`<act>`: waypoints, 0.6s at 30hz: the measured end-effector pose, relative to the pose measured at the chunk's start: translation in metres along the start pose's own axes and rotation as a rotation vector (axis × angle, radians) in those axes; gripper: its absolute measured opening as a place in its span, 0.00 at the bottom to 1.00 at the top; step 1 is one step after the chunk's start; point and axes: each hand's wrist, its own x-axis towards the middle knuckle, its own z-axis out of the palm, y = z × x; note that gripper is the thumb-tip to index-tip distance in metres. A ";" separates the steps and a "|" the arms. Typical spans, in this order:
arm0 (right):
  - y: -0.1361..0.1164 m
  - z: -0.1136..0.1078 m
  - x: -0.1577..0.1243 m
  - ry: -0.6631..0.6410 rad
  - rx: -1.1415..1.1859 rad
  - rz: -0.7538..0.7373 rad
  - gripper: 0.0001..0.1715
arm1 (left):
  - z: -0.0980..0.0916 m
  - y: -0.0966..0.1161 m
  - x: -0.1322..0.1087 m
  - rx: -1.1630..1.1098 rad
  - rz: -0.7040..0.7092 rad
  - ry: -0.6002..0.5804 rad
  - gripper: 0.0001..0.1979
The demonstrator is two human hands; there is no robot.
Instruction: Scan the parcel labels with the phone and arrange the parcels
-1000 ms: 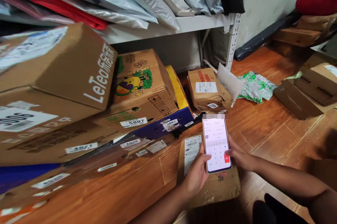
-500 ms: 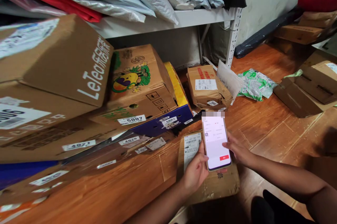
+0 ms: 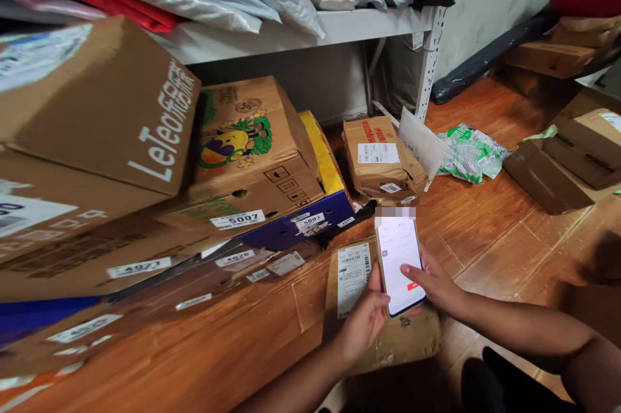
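A smartphone [image 3: 395,251] with a lit white screen and a red button near its bottom is held upright-tilted over a cardboard box. My left hand [image 3: 363,319] wraps its lower left side, thumb at the edge. On the right edge my right hand [image 3: 434,280] grips the phone, its thumb lying over the lower part of the screen. Beneath the phone, the taped cardboard box [image 3: 334,329] rests on the floor with a white barcode label [image 3: 353,276] on top. The phone and my hands hide part of this box.
At left stand stacked cartons, among them a LeTea box [image 3: 107,122] and a fruit-printed box [image 3: 291,167]. Above runs a white shelf [image 3: 272,44] of plastic mailers. Beyond the phone lie a small carton [image 3: 369,173], a green-white bag [image 3: 470,151] and an opened carton [image 3: 548,180].
My right thumb has moved left, further across the screen. The text on the phone's screen looks fainter, and the phone sits slightly more to the right in view.
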 end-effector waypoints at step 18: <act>0.000 -0.025 -0.010 -0.320 -0.071 -0.025 0.44 | 0.001 0.004 -0.003 0.016 -0.013 0.064 0.40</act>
